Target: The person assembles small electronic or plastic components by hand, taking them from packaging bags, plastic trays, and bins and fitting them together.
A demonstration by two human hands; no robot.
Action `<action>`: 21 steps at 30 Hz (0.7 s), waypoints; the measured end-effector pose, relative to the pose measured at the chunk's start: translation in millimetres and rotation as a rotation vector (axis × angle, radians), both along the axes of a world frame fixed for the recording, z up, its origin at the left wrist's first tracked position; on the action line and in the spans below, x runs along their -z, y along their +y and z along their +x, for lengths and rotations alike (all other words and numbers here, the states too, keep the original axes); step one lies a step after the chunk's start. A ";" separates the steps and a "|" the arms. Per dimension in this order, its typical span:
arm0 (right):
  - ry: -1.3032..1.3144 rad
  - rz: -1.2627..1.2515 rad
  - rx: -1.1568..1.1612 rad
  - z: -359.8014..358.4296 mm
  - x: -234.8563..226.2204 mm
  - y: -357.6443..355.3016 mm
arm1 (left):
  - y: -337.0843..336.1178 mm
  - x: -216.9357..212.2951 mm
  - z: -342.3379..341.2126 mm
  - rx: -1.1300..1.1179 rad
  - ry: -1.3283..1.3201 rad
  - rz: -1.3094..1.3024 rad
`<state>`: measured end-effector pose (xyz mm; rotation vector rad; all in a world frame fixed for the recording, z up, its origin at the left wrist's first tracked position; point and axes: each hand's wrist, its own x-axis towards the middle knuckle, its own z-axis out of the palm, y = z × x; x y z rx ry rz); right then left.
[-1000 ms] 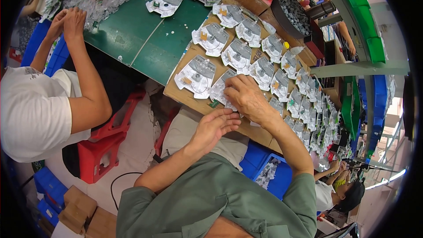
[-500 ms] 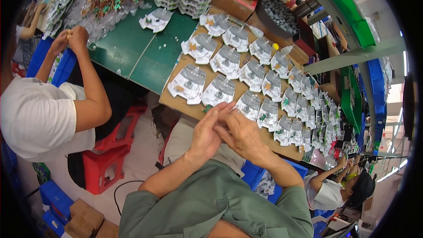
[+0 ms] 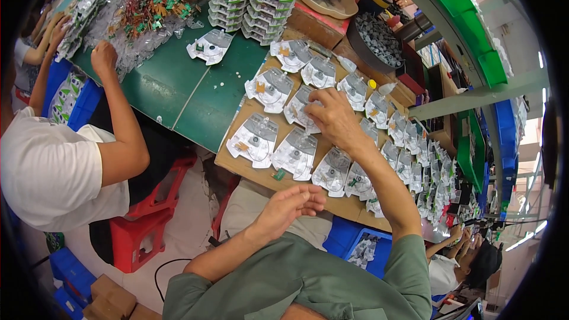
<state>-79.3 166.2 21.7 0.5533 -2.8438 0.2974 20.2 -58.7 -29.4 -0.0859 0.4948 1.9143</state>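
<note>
Rows of grey-and-white plastic housings (image 3: 253, 140) lie on a cardboard-covered bench (image 3: 231, 165). My right hand (image 3: 336, 117) reaches over one housing (image 3: 296, 110) in the second column, its fingertips pinched together above it. Whatever those fingertips hold, if anything, is too small to make out. Closer to my body, my left hand (image 3: 291, 206) hovers off the bench edge with loosely bent fingers and nothing visible in it. A small green circuit board (image 3: 278, 174) rests at the front edge, beside a housing (image 3: 294, 154). Some housings carry small orange-brown boards (image 3: 259, 87).
Stacked housings (image 3: 269, 12) stand on the green table (image 3: 195, 109) at the back. Wired boards (image 3: 163, 0) are heaped farther left. A co-worker in a white shirt (image 3: 53, 172) sits at left by red stools (image 3: 142, 225). A dark round tray (image 3: 374, 41) holds small grey parts.
My hands were together near the bench edge. The right one has moved forward over a housing, while the left has dropped slightly toward me. The co-worker's arm has reached toward the heap.
</note>
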 end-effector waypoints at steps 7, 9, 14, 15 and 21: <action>-0.183 0.010 -0.057 -16.5 11.2 3.9 | -9.3 17.0 2.1 0.091 0.031 -0.066; -0.203 -0.010 -0.065 -18.5 11.3 5.6 | -8.9 17.5 -1.2 0.096 0.025 -0.068; -0.168 -0.002 -0.113 -17.5 9.0 20.7 | 0.3 7.5 -5.0 0.132 0.084 -0.055; -0.199 0.009 -0.110 -15.9 7.6 25.7 | 4.7 5.4 -6.6 0.150 0.099 -0.042; -0.117 -0.140 -0.054 -4.4 -12.5 41.7 | 3.7 9.2 4.8 0.184 0.148 -0.056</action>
